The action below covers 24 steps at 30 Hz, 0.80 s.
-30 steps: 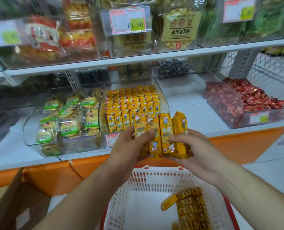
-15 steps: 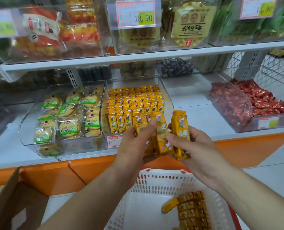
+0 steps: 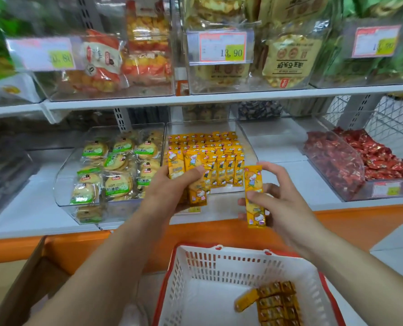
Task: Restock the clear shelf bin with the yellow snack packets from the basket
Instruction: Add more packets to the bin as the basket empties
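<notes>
The clear shelf bin (image 3: 248, 147) on the lower shelf holds rows of upright yellow snack packets (image 3: 210, 151). My left hand (image 3: 170, 187) grips a few yellow packets (image 3: 197, 182) at the bin's front left, right at its front rim. Just right of the bin's front, my right hand (image 3: 280, 198) pinches one yellow packet (image 3: 254, 196) upright, apart from the others. Below my arms stands the white basket (image 3: 195, 267) with a red rim; several more yellow packets (image 3: 275, 304) lie in its right corner.
A clear bin of green-labelled round biscuits (image 3: 115, 168) sits left of the target bin. A bin of red wrapped sweets (image 3: 360, 158) stands to the right. An upper shelf (image 3: 219, 97) overhangs with bagged snacks. A cardboard box (image 3: 31, 278) is at the lower left.
My hands have split the bundle: the left carried most packets forward and left to the bin's front, while the right kept a single packet and moved right. The view shifted closer.
</notes>
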Each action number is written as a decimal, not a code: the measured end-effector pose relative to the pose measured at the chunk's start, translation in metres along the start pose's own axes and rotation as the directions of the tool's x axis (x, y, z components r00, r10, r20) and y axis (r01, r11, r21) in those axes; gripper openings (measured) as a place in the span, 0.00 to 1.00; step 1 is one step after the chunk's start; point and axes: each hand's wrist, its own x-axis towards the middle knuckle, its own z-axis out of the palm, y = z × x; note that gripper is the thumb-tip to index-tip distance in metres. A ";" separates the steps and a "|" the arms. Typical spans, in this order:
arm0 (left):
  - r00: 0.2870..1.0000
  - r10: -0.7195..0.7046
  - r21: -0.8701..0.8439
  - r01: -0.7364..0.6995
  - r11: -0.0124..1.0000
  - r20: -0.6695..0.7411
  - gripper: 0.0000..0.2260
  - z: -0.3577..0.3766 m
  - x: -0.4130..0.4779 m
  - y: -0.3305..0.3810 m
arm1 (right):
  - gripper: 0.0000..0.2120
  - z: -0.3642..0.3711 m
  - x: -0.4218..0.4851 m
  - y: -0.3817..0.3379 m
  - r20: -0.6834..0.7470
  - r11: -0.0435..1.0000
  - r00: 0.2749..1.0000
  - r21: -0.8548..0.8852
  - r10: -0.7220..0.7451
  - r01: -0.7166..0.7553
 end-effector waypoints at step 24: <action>1.000 0.008 0.035 -0.008 0.999 0.003 0.20 -0.047 0.023 -0.002 | 0.23 0.047 0.189 0.056 0.014 0.530 0.997 -0.847 -0.069 0.049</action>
